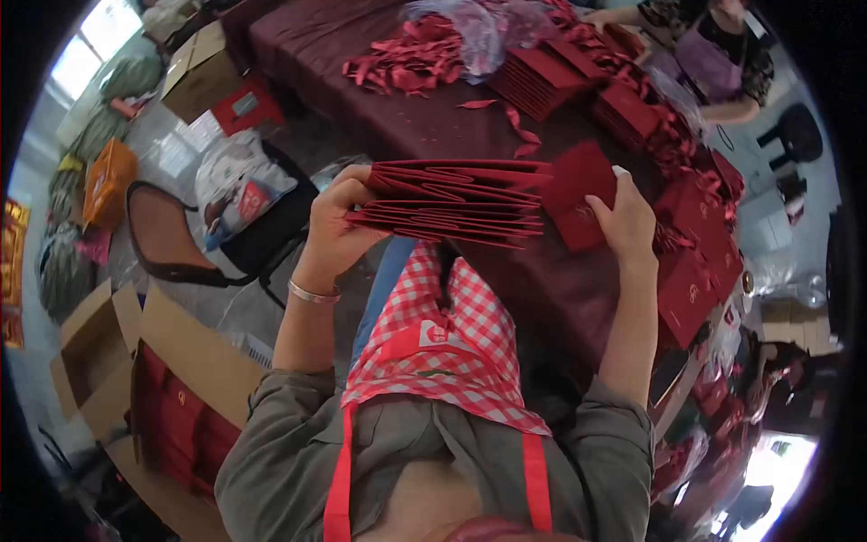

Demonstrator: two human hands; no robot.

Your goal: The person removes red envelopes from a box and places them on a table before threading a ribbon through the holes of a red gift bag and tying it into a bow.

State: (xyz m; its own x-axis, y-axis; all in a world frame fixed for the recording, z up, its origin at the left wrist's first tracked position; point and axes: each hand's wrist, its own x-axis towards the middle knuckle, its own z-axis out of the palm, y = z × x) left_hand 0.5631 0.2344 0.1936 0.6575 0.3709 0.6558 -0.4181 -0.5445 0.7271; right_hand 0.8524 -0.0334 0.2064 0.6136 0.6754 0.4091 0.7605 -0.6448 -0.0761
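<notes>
My left hand (340,222) is closed round one end of a thick stack of folded red paper bags (456,203). The stack faces me edge-on, its creased layers fanned a little, above my lap. At the stack's other end, my right hand (629,219) grips a single red paper bag (576,194) by its right side, thumb on the near face and the other fingers mostly hidden behind. That bag hangs over the table and overlaps the stack's right end in this view.
A dark red cloth-covered table (312,41) carries red ribbon (406,59), more bag stacks (546,77) and bags with gold marks (691,289). Another person (718,59) works across it. To my left stand a chair (167,230) and an open carton (194,361) with red bags inside.
</notes>
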